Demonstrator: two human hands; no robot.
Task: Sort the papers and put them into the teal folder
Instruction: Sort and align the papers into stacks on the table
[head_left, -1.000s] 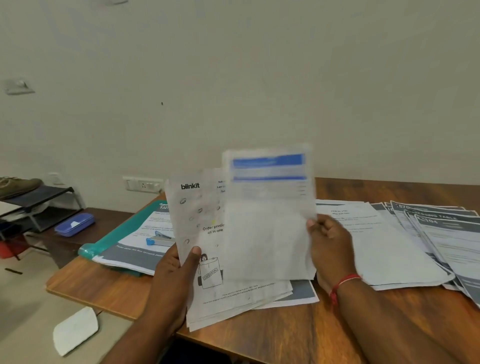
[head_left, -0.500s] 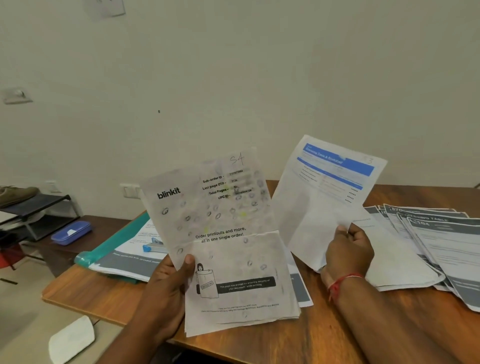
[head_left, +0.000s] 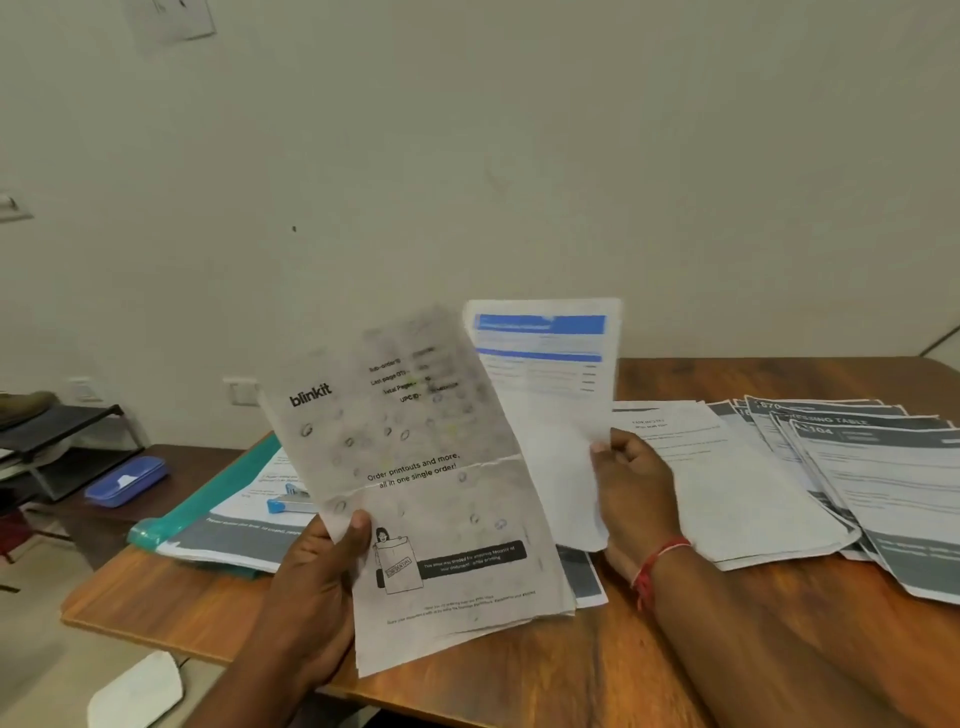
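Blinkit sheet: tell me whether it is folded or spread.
Spread. The blinkit sheet shows its whole printed face, with only a crease across the middle; the left hand grips its lower left edge.

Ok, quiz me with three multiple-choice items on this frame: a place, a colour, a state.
1. Where does the teal plastic folder lie?
A. on the brown wooden table's left end
B. upright against the wall
C. on the floor
2. What colour is the header band on the white printed sheet that the right hand pinches?
A. red
B. blue
C. green
3. What is the left hand doing?
A. resting flat on the table
B. gripping the stack of white papers topped by the blinkit sheet
C. touching the folder

Answers: 1 A, its teal spine shows beside papers at that end. 2 B, blue bands cross the sheet's top. 3 B, its thumb presses the stack's front.
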